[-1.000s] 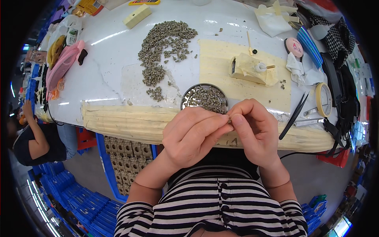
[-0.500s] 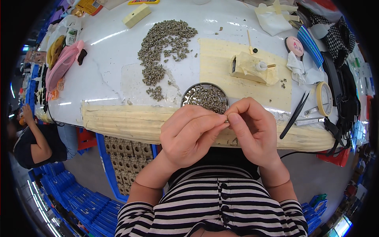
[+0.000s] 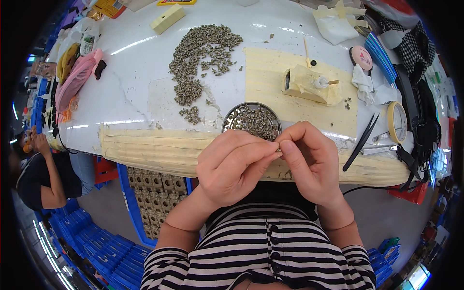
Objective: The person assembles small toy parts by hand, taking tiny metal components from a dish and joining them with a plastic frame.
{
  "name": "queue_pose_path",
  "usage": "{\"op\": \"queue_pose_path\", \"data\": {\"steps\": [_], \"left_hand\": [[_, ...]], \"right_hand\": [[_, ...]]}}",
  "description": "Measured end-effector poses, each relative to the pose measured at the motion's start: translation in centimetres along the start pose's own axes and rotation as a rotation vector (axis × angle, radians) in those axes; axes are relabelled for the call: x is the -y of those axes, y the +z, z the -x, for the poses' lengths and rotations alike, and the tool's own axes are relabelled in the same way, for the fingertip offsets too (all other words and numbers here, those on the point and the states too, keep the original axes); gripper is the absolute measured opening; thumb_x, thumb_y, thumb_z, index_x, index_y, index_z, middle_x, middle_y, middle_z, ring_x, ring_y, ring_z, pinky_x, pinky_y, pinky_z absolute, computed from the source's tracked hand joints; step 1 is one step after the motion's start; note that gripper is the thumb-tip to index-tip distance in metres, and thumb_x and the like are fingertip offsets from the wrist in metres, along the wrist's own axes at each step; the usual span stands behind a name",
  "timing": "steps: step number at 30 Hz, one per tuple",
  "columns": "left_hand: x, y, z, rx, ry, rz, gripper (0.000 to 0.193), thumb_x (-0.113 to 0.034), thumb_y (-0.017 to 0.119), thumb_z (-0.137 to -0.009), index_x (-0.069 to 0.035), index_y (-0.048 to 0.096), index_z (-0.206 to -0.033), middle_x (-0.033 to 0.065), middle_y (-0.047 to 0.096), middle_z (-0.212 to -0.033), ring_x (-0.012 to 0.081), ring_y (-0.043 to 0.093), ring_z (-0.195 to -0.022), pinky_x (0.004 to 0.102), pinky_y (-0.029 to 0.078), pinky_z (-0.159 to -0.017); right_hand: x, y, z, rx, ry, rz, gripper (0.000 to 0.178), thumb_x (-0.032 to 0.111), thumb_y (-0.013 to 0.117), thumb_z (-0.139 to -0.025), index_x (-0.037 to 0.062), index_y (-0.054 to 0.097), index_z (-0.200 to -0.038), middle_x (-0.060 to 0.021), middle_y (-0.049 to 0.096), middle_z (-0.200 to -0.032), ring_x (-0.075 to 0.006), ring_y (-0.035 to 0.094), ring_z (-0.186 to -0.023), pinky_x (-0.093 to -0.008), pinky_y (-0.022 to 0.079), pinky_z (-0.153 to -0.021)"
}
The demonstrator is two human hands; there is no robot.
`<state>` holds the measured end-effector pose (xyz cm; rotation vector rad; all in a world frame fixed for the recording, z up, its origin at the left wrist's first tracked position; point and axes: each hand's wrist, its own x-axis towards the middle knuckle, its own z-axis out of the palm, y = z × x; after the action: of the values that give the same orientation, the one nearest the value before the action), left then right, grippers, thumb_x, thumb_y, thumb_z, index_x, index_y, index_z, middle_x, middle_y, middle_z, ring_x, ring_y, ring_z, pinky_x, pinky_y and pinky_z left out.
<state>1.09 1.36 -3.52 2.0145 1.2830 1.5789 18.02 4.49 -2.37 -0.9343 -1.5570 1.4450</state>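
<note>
My left hand (image 3: 235, 163) and my right hand (image 3: 311, 162) meet fingertip to fingertip over the near edge of the table. Between their pinched fingers is a small metal part (image 3: 279, 149), mostly covered by the fingertips. Just beyond my hands stands a round metal dish (image 3: 224, 126) holding many small metal parts (image 3: 256, 121) of a similar look. Farther off to the left lies a large loose pile of small metal parts (image 3: 186, 53) on the white tabletop.
A tape-wrapped block (image 3: 309, 84) with a small bottle stands beyond my right hand. Black tweezers (image 3: 360, 142) and a tape roll (image 3: 397, 121) lie right. Far left are a pink mesh case (image 3: 79, 82) and another person (image 3: 46, 176). A blue crate (image 3: 133, 205) sits below the table edge.
My hands stay pinched together, with barely any shift. At the far left, the other person's hands and arm have moved.
</note>
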Motion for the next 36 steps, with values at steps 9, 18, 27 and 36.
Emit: {"op": "queue_pose_path", "data": {"steps": [9, 18, 27, 36], "left_hand": [[-0.4, -1.9, 1.0, -0.001, -0.088, -0.167, 0.022, 0.008, 0.077, -0.072, 0.000, 0.070, -0.091, 0.0095, 0.066, -0.080, 0.0194, 0.061, -0.071, 0.0270, 0.048, -0.062], [-0.4, -2.6, 1.4, 0.041, -0.107, -0.288, 0.023, 0.007, 0.079, -0.070, 0.000, 0.072, -0.091, 0.0076, 0.062, -0.080, 0.0173, 0.058, -0.069, 0.0256, 0.045, -0.056], [-0.8, -2.9, 1.4, 0.066, -0.232, -0.288, 0.025, 0.003, 0.080, -0.069, -0.003, 0.072, -0.091, 0.0056, 0.059, -0.078, 0.0206, 0.054, -0.067, 0.0306, 0.043, -0.057], [-0.9, -4.1, 1.1, 0.102, -0.300, -0.387, 0.018, 0.000, 0.081, -0.071, -0.002, 0.073, -0.087, 0.0055, 0.057, -0.080, 0.0162, 0.055, -0.071, 0.0271, 0.043, -0.058]], "right_hand": [[0.0, -0.5, 0.4, -0.080, -0.060, -0.015, 0.010, 0.006, 0.059, -0.097, -0.0033, 0.060, -0.097, -0.0078, 0.067, -0.088, -0.0106, 0.062, -0.080, -0.0227, 0.050, -0.074], [0.0, -0.3, 0.6, -0.083, -0.071, 0.002, 0.010, 0.006, 0.061, -0.095, -0.0033, 0.061, -0.098, -0.0077, 0.067, -0.089, -0.0104, 0.062, -0.079, -0.0224, 0.049, -0.073], [-0.2, 0.0, 0.6, -0.105, -0.069, 0.039, 0.009, 0.005, 0.063, -0.094, -0.0031, 0.062, -0.098, -0.0071, 0.067, -0.087, -0.0106, 0.062, -0.078, -0.0230, 0.050, -0.073], [-0.4, 0.4, 0.7, -0.131, -0.057, 0.031, 0.008, 0.005, 0.065, -0.092, -0.0026, 0.064, -0.095, -0.0071, 0.067, -0.084, -0.0115, 0.062, -0.075, -0.0235, 0.050, -0.070]]}}
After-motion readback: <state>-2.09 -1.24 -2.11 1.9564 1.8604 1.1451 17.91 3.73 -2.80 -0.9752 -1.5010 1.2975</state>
